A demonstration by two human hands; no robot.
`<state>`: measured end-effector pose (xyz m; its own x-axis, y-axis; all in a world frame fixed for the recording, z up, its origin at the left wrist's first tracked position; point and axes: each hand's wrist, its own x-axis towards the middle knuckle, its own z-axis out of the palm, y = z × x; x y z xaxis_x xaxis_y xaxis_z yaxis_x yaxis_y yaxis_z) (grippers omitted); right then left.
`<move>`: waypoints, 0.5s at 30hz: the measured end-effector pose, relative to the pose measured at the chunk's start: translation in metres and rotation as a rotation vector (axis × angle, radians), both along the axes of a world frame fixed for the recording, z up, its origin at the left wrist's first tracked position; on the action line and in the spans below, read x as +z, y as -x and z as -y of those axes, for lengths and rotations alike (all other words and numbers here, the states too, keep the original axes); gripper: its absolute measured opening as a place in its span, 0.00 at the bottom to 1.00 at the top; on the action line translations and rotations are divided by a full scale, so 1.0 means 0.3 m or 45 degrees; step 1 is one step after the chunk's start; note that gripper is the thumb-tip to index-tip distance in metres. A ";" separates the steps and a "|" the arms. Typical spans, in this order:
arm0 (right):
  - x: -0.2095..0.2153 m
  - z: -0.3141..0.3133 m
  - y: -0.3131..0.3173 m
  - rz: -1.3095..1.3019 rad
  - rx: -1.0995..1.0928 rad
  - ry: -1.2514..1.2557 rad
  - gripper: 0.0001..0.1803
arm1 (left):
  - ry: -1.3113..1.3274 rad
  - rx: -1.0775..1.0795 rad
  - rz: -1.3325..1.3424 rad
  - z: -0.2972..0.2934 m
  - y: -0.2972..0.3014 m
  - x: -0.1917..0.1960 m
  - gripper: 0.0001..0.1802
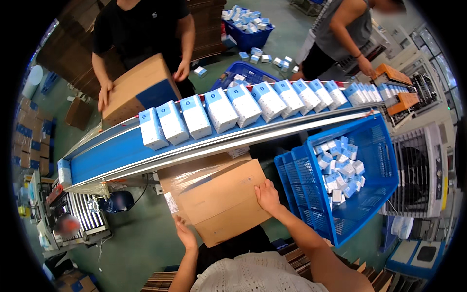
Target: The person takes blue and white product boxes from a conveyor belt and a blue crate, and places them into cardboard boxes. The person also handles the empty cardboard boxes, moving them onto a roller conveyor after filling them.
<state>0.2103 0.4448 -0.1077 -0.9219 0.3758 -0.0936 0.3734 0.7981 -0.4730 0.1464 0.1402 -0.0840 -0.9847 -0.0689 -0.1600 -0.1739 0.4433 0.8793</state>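
Note:
In front of my body is a brown cardboard box (226, 202), tilted, below the near rail of the conveyor. My right hand (267, 196) grips its right edge, fingers on the upper face. My left hand (186, 235) is against its lower left edge, and its fingertips are partly hidden there. Beyond the box, a cardboard surface with shiny clear tape (194, 179) reaches under the conveyor; I cannot tell whether it belongs to the same box. On the blue conveyor belt (107, 158) several white-and-blue cartons (221, 111) stand in a slanting row.
A blue crate (340, 233) with small cartons stands at my right, beside a slatted grey machine (416, 170). Across the belt a person holds another cardboard box (138, 90). A second person reaches toward the orange-guarded machine (389, 73). More blue bins and scattered cartons lie beyond.

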 end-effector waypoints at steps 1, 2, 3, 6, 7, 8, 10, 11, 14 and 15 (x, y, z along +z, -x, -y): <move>-0.001 0.000 -0.001 -0.064 -0.050 0.011 0.17 | -0.032 0.080 0.026 -0.034 0.018 0.045 0.27; 0.013 0.003 0.015 -0.173 -0.051 -0.161 0.14 | 0.289 -0.063 0.042 -0.063 0.020 0.055 0.28; 0.019 -0.001 0.034 -0.126 -0.086 -0.098 0.13 | 0.529 -0.194 0.009 -0.112 0.028 0.052 0.29; 0.083 -0.038 0.060 -0.113 -0.158 0.026 0.16 | 1.025 -0.017 -0.178 -0.252 0.048 0.002 0.30; 0.097 -0.017 0.046 -0.099 -0.035 0.016 0.16 | 0.975 0.054 -0.080 -0.239 0.056 0.013 0.30; 0.103 -0.007 0.001 -0.061 0.072 -0.020 0.16 | 0.896 0.100 0.035 -0.244 0.068 0.047 0.30; 0.240 0.023 -0.008 -0.142 0.227 0.138 0.15 | 0.689 0.155 0.073 -0.116 0.098 0.016 0.29; 0.339 0.032 0.015 -0.270 0.253 0.329 0.15 | 0.558 0.150 -0.019 0.012 0.108 -0.046 0.29; 0.233 -0.045 0.108 -0.161 -0.196 0.710 0.18 | 0.412 0.083 0.056 0.350 0.161 -0.206 0.31; 0.152 -0.055 0.150 -0.161 -0.271 0.629 0.18 | 0.322 0.056 0.180 0.488 0.185 -0.262 0.32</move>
